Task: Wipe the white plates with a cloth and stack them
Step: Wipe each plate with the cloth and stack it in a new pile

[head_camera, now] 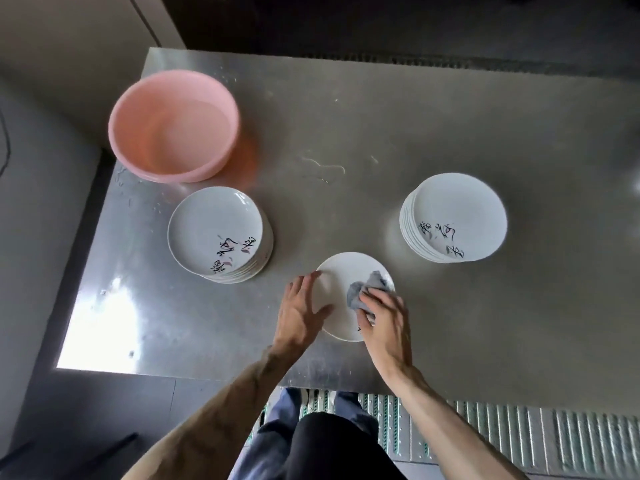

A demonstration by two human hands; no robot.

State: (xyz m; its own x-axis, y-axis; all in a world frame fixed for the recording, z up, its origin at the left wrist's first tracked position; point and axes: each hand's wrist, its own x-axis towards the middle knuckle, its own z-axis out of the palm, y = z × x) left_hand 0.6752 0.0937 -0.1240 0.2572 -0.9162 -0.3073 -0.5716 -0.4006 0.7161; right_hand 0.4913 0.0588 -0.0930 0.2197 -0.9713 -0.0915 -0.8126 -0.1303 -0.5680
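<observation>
a: where's the round white ceramic plate [341, 289]?
b: on the grey steel surface [346, 133] near its front edge, between the left stack of white plates [214, 230] and the right stack [453, 216]. the right hand [384, 323] clenches the crumpled grey cloth [363, 289] on it; the left hand [299, 313] rests flat-fingered on the rim.
a: risk?
b: that light hold — a hard wipe could skid the plate off the edge.

A brushed stainless-steel counter [346, 116] fills most of the view. Thin water streaks [325, 164] lie on it near the middle, and a bright patch of glare [114, 317] sits at its near left corner. A pale beige wall [69, 36] rises beyond the far left corner, and a dark ribbed strip [450, 60] runs along the far edge. Below the near edge lies a ridged grey-and-green floor mat [519, 434].
</observation>
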